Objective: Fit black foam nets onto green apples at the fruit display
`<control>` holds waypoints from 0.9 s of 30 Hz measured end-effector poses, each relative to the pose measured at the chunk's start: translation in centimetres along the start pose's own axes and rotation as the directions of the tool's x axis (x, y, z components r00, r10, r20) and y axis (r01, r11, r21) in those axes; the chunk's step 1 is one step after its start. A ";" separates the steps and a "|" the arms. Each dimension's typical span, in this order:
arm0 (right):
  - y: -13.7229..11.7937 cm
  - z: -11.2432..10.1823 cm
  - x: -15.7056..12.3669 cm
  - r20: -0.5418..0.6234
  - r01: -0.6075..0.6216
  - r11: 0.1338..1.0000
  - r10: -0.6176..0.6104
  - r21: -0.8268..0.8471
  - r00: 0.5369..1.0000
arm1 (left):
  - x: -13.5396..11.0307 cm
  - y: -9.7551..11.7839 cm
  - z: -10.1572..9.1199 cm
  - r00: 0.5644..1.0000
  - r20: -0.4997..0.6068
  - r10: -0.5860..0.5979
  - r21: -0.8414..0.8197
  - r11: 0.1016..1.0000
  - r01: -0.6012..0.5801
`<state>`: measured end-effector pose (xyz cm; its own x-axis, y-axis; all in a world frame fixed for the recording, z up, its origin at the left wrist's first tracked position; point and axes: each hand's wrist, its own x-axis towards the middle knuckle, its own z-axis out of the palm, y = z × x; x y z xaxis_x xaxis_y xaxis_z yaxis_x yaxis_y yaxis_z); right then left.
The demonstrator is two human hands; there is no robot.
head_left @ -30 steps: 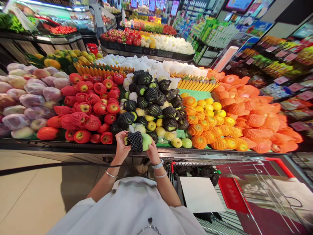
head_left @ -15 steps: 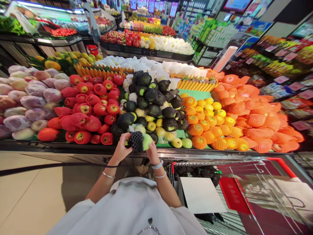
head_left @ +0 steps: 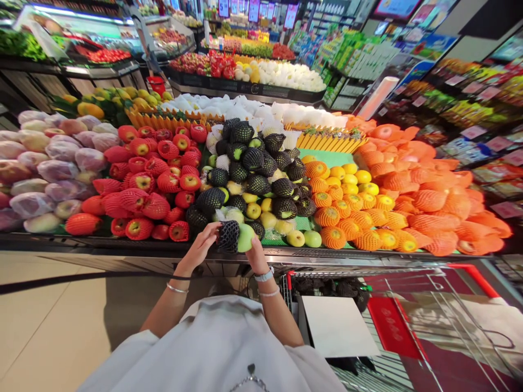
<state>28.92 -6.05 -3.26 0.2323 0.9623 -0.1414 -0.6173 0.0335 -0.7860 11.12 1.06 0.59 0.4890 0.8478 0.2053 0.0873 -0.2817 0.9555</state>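
Note:
My right hand grips a pale green apple-like fruit at its right side. A black foam net sleeve covers the fruit's left part. My left hand is beside the sleeve's left end with its fingers stretched out; the fingertips are at or very near the net, and I cannot tell if they touch. Just beyond my hands lies a heap of similar fruit in black nets. Bare yellow-green fruit sits at the heap's front edge.
Red apples in red nets and wrapped peach-like fruit lie to the left. Orange-netted fruit lies to the right. A shopping cart holding a white box stands at my right, against the metal display edge.
My left hand has loosened from the net sleeve and drawn slightly left, its fingers straighter. My right hand keeps its grip on the fruit, which is nearly still.

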 end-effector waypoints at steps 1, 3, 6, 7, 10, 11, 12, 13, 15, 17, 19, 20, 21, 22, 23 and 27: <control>0.0 0.0 0.0 0.003 -0.004 1.000 0.004 -0.001 1.000 | 0.1 0.1 0.1 0.999 -0.036 0.002 0.034 0.999 -0.001; 0.1 0.0 -0.1 0.021 -0.012 1.000 0.012 -0.002 1.000 | 0.4 0.2 0.3 0.996 -0.089 0.019 0.088 0.996 -0.011; 0.2 0.0 -0.1 0.053 -0.017 0.999 0.018 -0.035 0.998 | 0.5 0.0 0.5 0.993 -0.105 0.046 0.107 0.994 -0.034; 0.3 0.0 -0.2 0.059 -0.015 0.999 0.018 -0.049 0.998 | 0.5 0.0 0.5 0.994 -0.101 0.048 0.097 0.995 -0.038; 0.5 -0.1 -0.2 0.064 -0.004 0.998 0.008 -0.064 0.998 | 0.2 -0.2 0.2 0.998 -0.053 0.041 0.079 0.996 -0.037; 0.5 -0.1 -0.2 0.068 0.000 0.998 0.004 -0.062 0.998 | 0.1 -0.2 0.1 0.998 -0.036 0.047 0.094 0.995 -0.044; 0.6 -0.1 -0.2 0.074 0.003 0.998 0.001 -0.059 0.997 | 0.0 -0.3 0.0 0.998 -0.024 0.059 0.122 0.991 -0.056; 0.6 -0.1 -0.3 0.080 0.004 0.998 0.001 -0.055 0.997 | -0.1 -0.4 0.0 0.997 -0.019 0.075 0.160 0.985 -0.071; 0.7 0.0 -0.3 0.088 0.000 0.999 0.003 -0.039 0.996 | -0.3 -0.8 -0.1 0.993 -0.029 0.114 0.231 0.967 -0.105; 0.9 0.1 -0.3 0.088 -0.005 1.000 0.007 -0.021 0.996 | -0.6 -1.4 0.0 0.989 -0.045 0.138 0.257 0.959 -0.122; 1.0 0.1 -0.2 0.078 -0.003 1.000 0.004 -0.008 0.997 | -1.0 -2.1 -0.1 0.988 -0.079 0.133 0.236 0.965 -0.111; 1.1 0.1 -0.2 0.072 -0.002 1.000 0.002 -0.002 0.997 | -1.1 -2.3 -0.2 0.987 -0.102 0.122 0.215 0.972 -0.098; 1.1 0.1 -0.1 0.068 -0.002 1.000 0.002 0.002 0.998 | -1.2 -2.4 -0.4 0.986 -0.125 0.109 0.193 0.978 -0.083; 1.0 0.0 -0.1 0.063 -0.003 1.000 0.003 0.005 0.998 | -1.2 -2.4 -0.5 0.985 -0.146 0.094 0.174 0.982 -0.068; 1.0 0.0 -0.1 0.058 -0.005 1.000 0.005 0.005 0.998 | -1.1 -2.3 -0.7 0.984 -0.159 0.083 0.159 0.986 -0.057; 0.7 0.0 -0.1 0.064 -0.011 1.000 0.012 -0.013 0.998 | -0.3 -1.0 -0.7 0.994 -0.099 0.038 0.160 0.987 -0.021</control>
<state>28.48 -6.17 -3.79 0.1763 0.9780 -0.1115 -0.6103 0.0197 -0.7920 10.33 1.42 -0.30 0.4038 0.8768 0.2609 0.2142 -0.3679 0.9049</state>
